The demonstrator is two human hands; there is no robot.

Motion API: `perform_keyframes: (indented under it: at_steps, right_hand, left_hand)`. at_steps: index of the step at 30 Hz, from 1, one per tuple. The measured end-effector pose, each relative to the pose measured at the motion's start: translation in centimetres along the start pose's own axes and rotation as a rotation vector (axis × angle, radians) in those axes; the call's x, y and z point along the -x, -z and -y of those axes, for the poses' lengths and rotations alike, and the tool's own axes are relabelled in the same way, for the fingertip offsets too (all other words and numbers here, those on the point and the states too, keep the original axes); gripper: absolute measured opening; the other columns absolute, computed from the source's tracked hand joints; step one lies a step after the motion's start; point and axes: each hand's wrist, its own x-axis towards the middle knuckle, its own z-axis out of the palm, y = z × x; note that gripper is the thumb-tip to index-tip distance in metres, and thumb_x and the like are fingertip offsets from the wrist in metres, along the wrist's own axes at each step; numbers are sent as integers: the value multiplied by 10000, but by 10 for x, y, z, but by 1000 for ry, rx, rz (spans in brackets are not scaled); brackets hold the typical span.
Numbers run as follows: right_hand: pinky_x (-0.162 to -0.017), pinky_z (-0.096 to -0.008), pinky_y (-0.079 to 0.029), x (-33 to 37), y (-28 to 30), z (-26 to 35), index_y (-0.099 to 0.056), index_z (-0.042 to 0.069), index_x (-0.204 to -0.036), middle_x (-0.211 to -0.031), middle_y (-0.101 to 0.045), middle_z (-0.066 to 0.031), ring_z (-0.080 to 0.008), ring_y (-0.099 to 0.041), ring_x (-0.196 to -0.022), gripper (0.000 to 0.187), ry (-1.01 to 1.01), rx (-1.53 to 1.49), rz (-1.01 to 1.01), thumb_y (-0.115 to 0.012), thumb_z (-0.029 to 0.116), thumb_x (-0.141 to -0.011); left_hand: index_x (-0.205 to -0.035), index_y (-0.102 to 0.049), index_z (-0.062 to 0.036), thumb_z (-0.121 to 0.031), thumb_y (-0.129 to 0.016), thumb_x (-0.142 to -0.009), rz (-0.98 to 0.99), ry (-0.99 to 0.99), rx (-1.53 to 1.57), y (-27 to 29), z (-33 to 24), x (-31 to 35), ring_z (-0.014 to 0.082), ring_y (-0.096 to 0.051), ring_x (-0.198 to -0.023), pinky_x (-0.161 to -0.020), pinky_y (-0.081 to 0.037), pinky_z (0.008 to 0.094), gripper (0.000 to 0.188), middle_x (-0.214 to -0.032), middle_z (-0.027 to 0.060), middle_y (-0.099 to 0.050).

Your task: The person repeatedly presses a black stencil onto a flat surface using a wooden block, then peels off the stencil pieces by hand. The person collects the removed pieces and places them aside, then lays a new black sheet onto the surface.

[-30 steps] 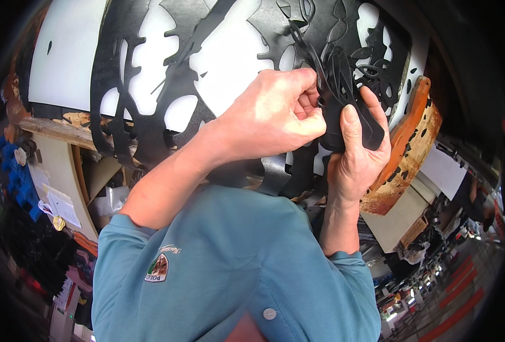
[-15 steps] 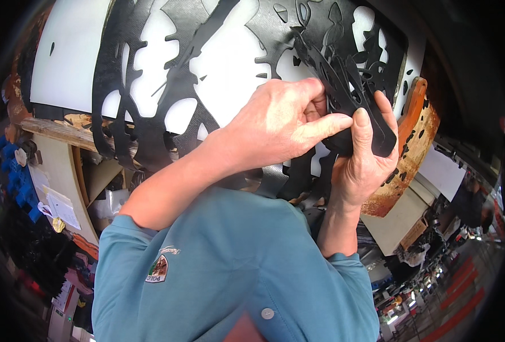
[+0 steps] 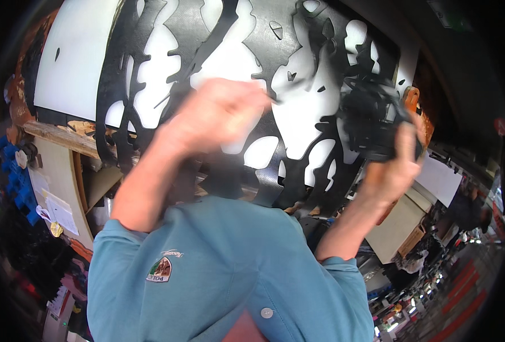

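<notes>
Hands had split apart since a moment earlier: the right hand (image 3: 392,165), right of centre, gripped a stack of black cut pieces (image 3: 372,122); the left hand (image 3: 218,114), centre, was blurred over the black cut-out sheet (image 3: 252,34), grip unclear. Pulling pieces seemed ongoing.

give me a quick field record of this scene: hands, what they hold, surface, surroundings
left hand: blurred, raised over the black cut-out sheet; holding anything cannot be told
right hand: closed around a dark bundle of black cut pieces
sheet: large black flat sheet with leaf-shaped holes cut out, lying on a white board
clothing: teal short-sleeved shirt with a small chest badge
surroundings: wooden bench edge at the left, cluttered workshop floor at lower right
sharpness: both hands motion-blurred
</notes>
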Motion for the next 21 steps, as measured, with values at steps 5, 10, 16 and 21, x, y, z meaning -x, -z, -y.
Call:
perform_keyframes:
  at_steps: [5,10,16,21]
  right_hand:
    - [-1000,-380,-594,-106,178,25,-683,-7,-1330,-1219,-752,-106,-217,-723,-1085,282,18,-112,-243,-662,103,-1072]
    - [-1065,-370,-553,-181,318,64,-708,-62,-1299,-1293,-749,-118,-234,-711,-1115,285,133,-264,-324,-695,69,-1046]
    - [-907,-338,-604,-142,253,117,-720,-113,-1255,-1175,-749,-135,-208,-711,-987,351,604,408,-546,-763,143,-1018]
    - [-823,-341,-611,-47,87,84,-735,14,-1330,-1123,-765,-135,-225,-728,-921,353,780,999,-509,-742,201,-1031]
  left_hand:
    - [-869,-666,-2,-176,-623,-1091,-257,491,-61,69,19,30,68,-543,-655,-615,-439,267,285,-700,-19,-606]
    - [-857,-679,8,-234,-645,-1074,-327,512,-8,71,28,35,70,-538,-590,-561,-435,272,327,-663,11,-625]
    - [-971,-732,45,-278,-731,-1023,-292,555,-74,70,15,28,67,-555,-601,-566,-453,282,327,-681,30,-666]
    - [-1232,-727,39,-208,-688,-1072,-437,375,-110,42,-15,47,55,-607,-678,-593,-476,224,297,-804,21,-696]
